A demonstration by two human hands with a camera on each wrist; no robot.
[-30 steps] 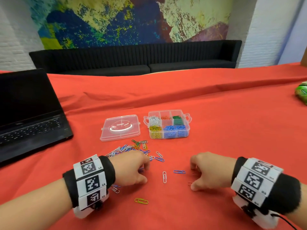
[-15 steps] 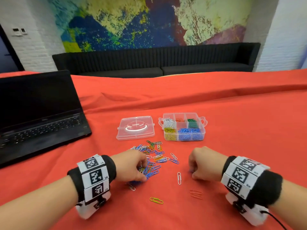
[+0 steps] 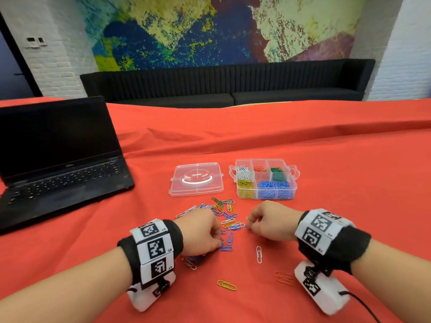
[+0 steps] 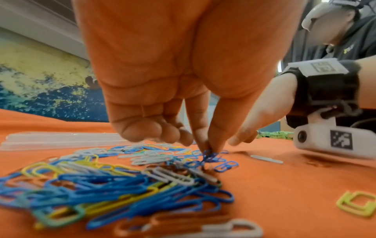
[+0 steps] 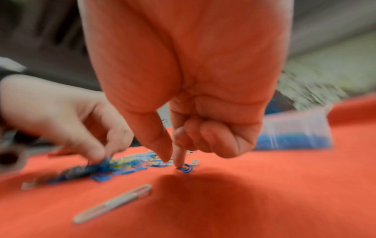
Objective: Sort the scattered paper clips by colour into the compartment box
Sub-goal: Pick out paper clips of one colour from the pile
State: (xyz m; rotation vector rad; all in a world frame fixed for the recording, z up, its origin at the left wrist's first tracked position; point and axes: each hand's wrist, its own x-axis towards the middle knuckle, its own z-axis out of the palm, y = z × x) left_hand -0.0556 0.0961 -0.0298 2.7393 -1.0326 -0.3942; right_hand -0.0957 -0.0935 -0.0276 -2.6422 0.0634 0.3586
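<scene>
A pile of mixed paper clips (image 3: 225,214) lies on the red cloth in front of the clear compartment box (image 3: 261,160), which holds white, red, green, yellow and blue clips in separate cells. My left hand (image 3: 218,243) is at the pile's near edge; in the left wrist view its thumb and forefinger pinch a small bunch of blue clips (image 4: 210,155). My right hand (image 3: 248,223) is at the pile's right edge. In the blurred right wrist view its thumb and forefinger tips (image 5: 180,161) close on a blue clip (image 5: 186,169), with the other fingers curled.
The box's clear lid (image 3: 197,179) lies left of the box. An open black laptop (image 3: 60,159) sits at the far left. Stray clips lie nearer me: white (image 3: 258,254), yellow (image 3: 226,285), red (image 3: 283,277), and another white one (image 3: 190,263) by my left wrist.
My right hand moved forward and left from the near cloth to the pile's right edge; the lone blue clip there is gone. The left hand stays at the pile.
</scene>
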